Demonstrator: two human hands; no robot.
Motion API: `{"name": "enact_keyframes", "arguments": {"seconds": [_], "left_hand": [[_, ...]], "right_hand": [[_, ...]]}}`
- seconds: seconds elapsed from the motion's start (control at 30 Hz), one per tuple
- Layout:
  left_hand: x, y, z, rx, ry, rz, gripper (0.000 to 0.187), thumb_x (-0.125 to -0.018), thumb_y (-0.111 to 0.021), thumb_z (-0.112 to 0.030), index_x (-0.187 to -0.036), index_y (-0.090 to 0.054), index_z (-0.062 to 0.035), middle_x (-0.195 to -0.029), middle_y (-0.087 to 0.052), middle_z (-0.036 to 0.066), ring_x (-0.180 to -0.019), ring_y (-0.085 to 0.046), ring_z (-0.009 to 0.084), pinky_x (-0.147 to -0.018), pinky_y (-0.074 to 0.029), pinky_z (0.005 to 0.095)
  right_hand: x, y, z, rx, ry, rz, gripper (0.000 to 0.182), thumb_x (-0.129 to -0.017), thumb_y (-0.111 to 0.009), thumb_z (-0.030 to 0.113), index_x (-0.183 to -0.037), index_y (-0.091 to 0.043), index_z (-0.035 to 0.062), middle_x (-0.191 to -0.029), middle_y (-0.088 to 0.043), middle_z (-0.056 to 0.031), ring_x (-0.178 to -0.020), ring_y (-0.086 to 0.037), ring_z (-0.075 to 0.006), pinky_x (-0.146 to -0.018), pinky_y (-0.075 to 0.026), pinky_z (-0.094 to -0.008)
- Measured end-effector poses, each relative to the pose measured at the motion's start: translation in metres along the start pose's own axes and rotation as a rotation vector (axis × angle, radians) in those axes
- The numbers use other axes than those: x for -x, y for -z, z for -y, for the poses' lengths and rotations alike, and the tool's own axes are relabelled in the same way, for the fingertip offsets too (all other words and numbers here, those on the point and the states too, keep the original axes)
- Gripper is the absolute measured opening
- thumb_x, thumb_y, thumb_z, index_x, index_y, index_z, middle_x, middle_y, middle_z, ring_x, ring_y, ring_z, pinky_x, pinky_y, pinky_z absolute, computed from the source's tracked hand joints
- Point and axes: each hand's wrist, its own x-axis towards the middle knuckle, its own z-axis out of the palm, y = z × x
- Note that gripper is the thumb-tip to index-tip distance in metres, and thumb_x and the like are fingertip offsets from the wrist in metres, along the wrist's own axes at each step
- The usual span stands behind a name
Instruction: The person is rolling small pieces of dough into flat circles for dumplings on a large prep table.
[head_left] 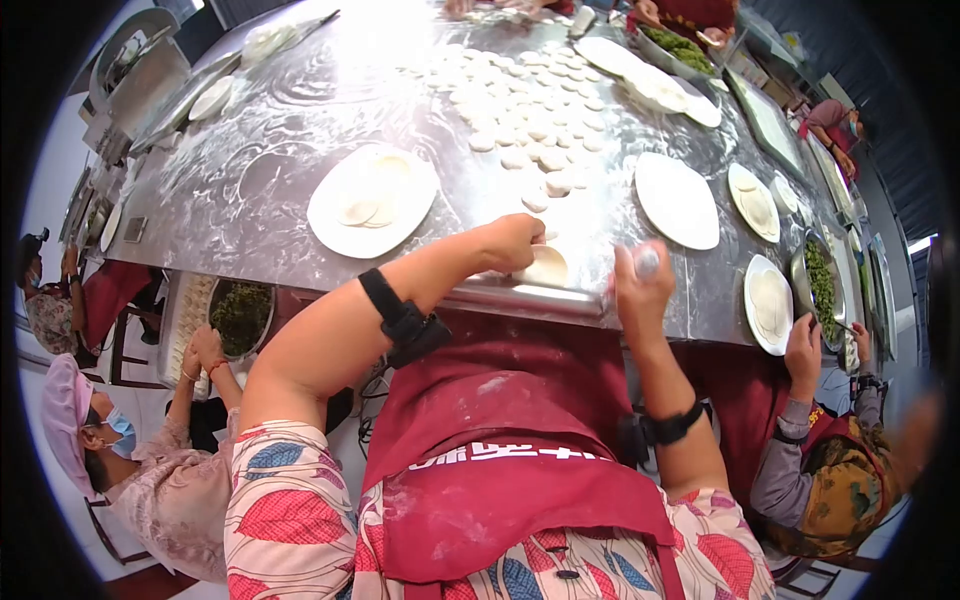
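Observation:
My left hand (513, 243) is at the table's front edge with its fingers closed on the rim of a round, flat dough wrapper (547, 268). To the right, my right hand (643, 288) is wrapped round what looks like a rolling pin (647, 262); only its pale, rounded end shows, smeared by motion. It is apart from the wrapper. Just beyond my left hand, small floured dough pieces (534, 201) spread up the table. A white plate (325, 215) with a stack of wrappers stands to the left, and another white plate (677, 200) lies to the right.
The floured metal table (240, 190) reaches away from me. More plates of wrappers (768, 305) and a bowl of green filling (820, 285) stand at the right. Co-workers sit close on both sides; the left one (130, 440) works by another filling bowl (240, 315).

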Motion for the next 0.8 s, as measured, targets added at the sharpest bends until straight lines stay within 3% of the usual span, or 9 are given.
{"name": "enact_keyframes", "arguments": {"seconds": [0.2, 0.23, 0.3, 0.33, 0.5, 0.63, 0.73, 0.77, 0.8], "left_hand": [[-0.003, 0.012, -0.009, -0.049, 0.118, -0.024, 0.025, -0.081, -0.061, -0.021, -0.096, -0.066, -0.0009, -0.092, -0.066, 0.022, -0.091, -0.063, 0.0338, -0.079, -0.048, 0.0393], [0.000, 0.010, -0.010, -0.024, 0.139, -0.030, 0.027, -0.080, -0.062, -0.022, -0.096, -0.067, -0.0015, -0.093, -0.066, 0.022, -0.091, -0.063, 0.0335, -0.079, -0.048, 0.0387], [0.008, 0.008, -0.015, -0.078, 0.100, -0.007, 0.024, -0.076, -0.064, -0.024, -0.091, -0.067, -0.0047, -0.090, -0.066, 0.020, -0.089, -0.063, 0.0326, -0.079, -0.048, 0.0397], [0.014, 0.005, -0.018, -0.111, 0.086, -0.048, 0.023, -0.075, -0.064, -0.025, -0.089, -0.066, -0.0063, -0.089, -0.065, 0.018, -0.089, -0.063, 0.0320, -0.076, -0.048, 0.0403], [0.019, -0.002, 0.002, 0.140, 0.037, -0.097, 0.019, -0.073, -0.065, -0.018, -0.085, -0.061, -0.0049, -0.079, -0.062, 0.016, -0.077, -0.060, 0.0279, -0.068, -0.047, 0.0372], [0.043, 0.064, 0.032, 0.218, 0.039, -0.223, 0.013, -0.072, -0.063, -0.005, -0.085, -0.062, -0.0035, -0.077, -0.064, 0.007, -0.074, -0.060, 0.0144, -0.064, -0.049, 0.0307], [0.064, 0.133, 0.055, 0.226, 0.203, -0.285, 0.028, -0.079, -0.067, -0.019, -0.101, -0.063, -0.0010, -0.091, -0.066, 0.012, -0.084, -0.062, 0.0189, -0.075, -0.050, 0.0311], [0.068, 0.151, 0.053, 0.012, 0.341, -0.350, 0.034, -0.079, -0.069, -0.019, -0.106, -0.061, 0.0002, -0.101, -0.064, 0.016, -0.091, -0.062, 0.0215, -0.078, -0.050, 0.0330], [0.061, 0.165, 0.075, -0.109, 0.351, -0.375, 0.038, -0.076, -0.072, -0.016, -0.109, -0.060, -0.0001, -0.106, -0.062, 0.018, -0.095, -0.061, 0.0229, -0.079, -0.050, 0.0335]], "right_hand": [[-0.078, -0.045, -0.050, 0.191, 0.326, -0.096, 0.015, -0.082, -0.064, 0.004, -0.090, -0.053, -0.0003, -0.060, -0.056, -0.0099, -0.045, -0.050, -0.0143, -0.042, -0.039, -0.0298], [-0.063, -0.038, -0.023, 0.049, 0.106, -0.022, 0.014, -0.081, -0.064, 0.003, -0.090, -0.053, -0.0001, -0.062, -0.056, -0.0067, -0.047, -0.051, -0.0123, -0.043, -0.040, -0.0285], [-0.045, -0.021, -0.043, 0.085, 0.160, -0.054, 0.012, -0.083, -0.063, 0.001, -0.087, -0.051, 0.0014, -0.060, -0.055, -0.0034, -0.044, -0.048, -0.0082, -0.039, -0.038, -0.0247], [-0.024, -0.013, -0.011, -0.055, -0.058, -0.009, 0.014, -0.084, -0.062, 0.001, -0.085, -0.049, 0.0040, -0.060, -0.054, -0.0032, -0.045, -0.049, -0.0074, -0.038, -0.038, -0.0238], [0.002, 0.001, 0.001, -0.075, 0.022, 0.061, 0.018, -0.088, -0.062, 0.004, -0.082, -0.045, 0.0058, -0.057, -0.050, -0.0010, -0.045, -0.048, -0.0067, -0.039, -0.039, -0.0227], [-0.004, -0.001, -0.006, -0.067, 0.045, 0.059, 0.018, -0.088, -0.062, 0.004, -0.082, -0.045, 0.0056, -0.058, -0.050, -0.0009, -0.046, -0.048, -0.0066, -0.041, -0.039, -0.0226], [-0.005, -0.002, -0.004, -0.081, 0.066, 0.060, 0.017, -0.088, -0.062, 0.003, -0.082, -0.045, 0.0058, -0.057, -0.050, -0.0005, -0.046, -0.049, -0.0066, -0.041, -0.039, -0.0227], [-0.004, -0.001, -0.002, -0.081, 0.072, 0.057, 0.017, -0.088, -0.062, 0.003, -0.082, -0.045, 0.0058, -0.057, -0.050, -0.0004, -0.046, -0.049, -0.0066, -0.041, -0.039, -0.0227], [-0.003, -0.001, -0.001, -0.082, 0.077, 0.052, 0.017, -0.088, -0.062, 0.003, -0.082, -0.046, 0.0059, -0.057, -0.050, -0.0002, -0.046, -0.049, -0.0066, -0.041, -0.039, -0.0227]]}}
